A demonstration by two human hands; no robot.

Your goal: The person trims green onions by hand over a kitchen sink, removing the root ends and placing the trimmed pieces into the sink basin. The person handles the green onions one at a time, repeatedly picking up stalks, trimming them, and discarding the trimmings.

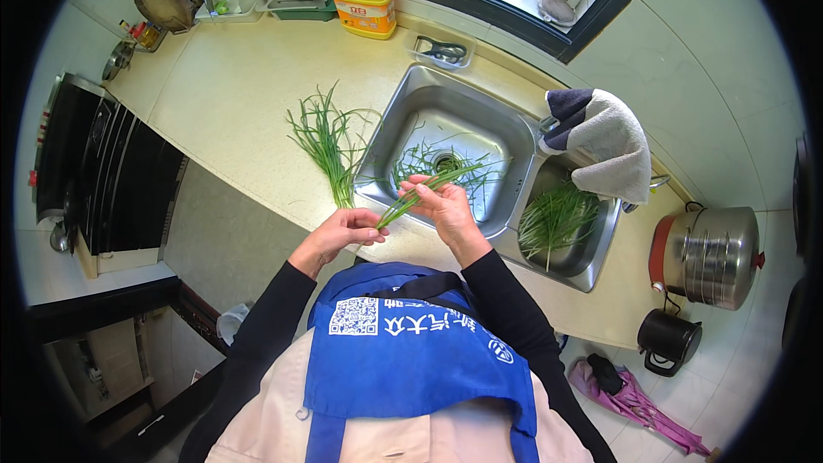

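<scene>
My left hand (pixel 341 235) pinches the lower ends of a small bunch of Chinese chives (pixel 411 201) at the counter's front edge. The stalks run up to the right into my right hand (pixel 443 206), whose fingers and thumb close on them above the rim of the steel sink's large basin (pixel 450 96). Loose green bits (pixel 418 164) lie around the drain below. A larger bunch of chives (pixel 328 148) rests on the counter left of the basin. More chives (pixel 556 222) fill part of the smaller basin on the right.
A grey towel (pixel 611 141) hangs over the faucet. Behind the sink is a clear plastic tray (pixel 443 51) holding a dark-handled tool. A yellow detergent jug (pixel 363 3) stands by the window. To the right are a steel steamer pot (pixel 714 257) and a black mug (pixel 669 337).
</scene>
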